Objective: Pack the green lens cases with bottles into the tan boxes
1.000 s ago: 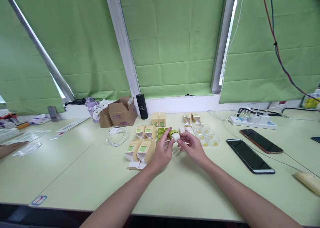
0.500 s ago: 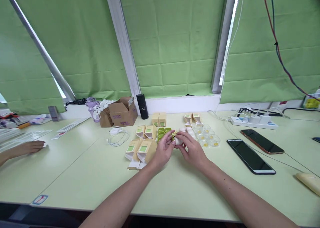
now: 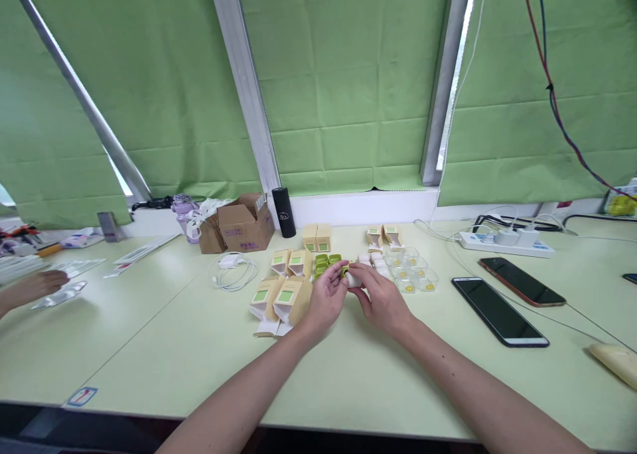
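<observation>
Close together over the table, my left hand [image 3: 326,298] and my right hand [image 3: 382,300] are both closed on one small item. It has a rounded white piece [image 3: 353,280], pinched by the right fingers, and a green piece [image 3: 344,270] at the left fingertips. How the two pieces meet is partly hidden. Several green cups [image 3: 321,261] stand just behind my left hand. Behind my right hand are small white pieces [image 3: 379,263] and clear plastic cups [image 3: 412,271] with yellow spots inside. Open tan cartons [image 3: 287,293] lie left of my left hand.
Closed cartons [image 3: 316,236] and two open ones [image 3: 385,237] stand farther back. Two phones [image 3: 500,311] and a power strip [image 3: 505,243] are at right. A black bottle [image 3: 283,212], a cardboard box [image 3: 246,223] and a coiled white cable [image 3: 235,270] are left. Another person's hand [image 3: 44,283] is far left.
My hands stay nearly in place, turning the small item slightly. The other person's hand has moved left, and a shiny silvery packet now shows beside it.
</observation>
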Tool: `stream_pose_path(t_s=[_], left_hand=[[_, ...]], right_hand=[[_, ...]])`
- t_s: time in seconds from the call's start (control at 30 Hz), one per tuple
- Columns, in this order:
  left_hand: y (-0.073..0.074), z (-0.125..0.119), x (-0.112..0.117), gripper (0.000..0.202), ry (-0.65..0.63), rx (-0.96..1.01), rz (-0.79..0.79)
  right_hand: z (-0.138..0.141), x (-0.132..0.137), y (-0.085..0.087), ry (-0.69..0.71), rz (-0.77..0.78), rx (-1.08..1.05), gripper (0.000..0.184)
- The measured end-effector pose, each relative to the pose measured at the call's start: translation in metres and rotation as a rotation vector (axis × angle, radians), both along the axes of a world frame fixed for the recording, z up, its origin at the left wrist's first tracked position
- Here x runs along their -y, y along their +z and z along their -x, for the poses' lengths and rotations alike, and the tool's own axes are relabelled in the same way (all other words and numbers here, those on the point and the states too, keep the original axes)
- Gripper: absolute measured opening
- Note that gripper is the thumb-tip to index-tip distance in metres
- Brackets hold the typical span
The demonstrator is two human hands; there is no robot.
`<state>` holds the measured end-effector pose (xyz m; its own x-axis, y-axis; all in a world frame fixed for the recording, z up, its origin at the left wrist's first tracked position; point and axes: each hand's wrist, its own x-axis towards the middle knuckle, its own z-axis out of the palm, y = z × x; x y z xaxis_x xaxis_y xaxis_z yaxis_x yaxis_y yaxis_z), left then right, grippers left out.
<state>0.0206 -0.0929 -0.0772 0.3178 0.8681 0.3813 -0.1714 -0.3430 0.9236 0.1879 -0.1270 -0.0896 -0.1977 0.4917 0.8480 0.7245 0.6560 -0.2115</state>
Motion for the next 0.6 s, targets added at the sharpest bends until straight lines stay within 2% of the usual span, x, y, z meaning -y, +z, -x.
stream_pose_path(t_s=[0.6], left_hand=[[0.0005,-0.0096,0.0013,0.04,0.078,0.09,0.006]], right_hand=[[0.0003,-0.0055,-0.0017,0.013,-0.068,0.017,0.044]])
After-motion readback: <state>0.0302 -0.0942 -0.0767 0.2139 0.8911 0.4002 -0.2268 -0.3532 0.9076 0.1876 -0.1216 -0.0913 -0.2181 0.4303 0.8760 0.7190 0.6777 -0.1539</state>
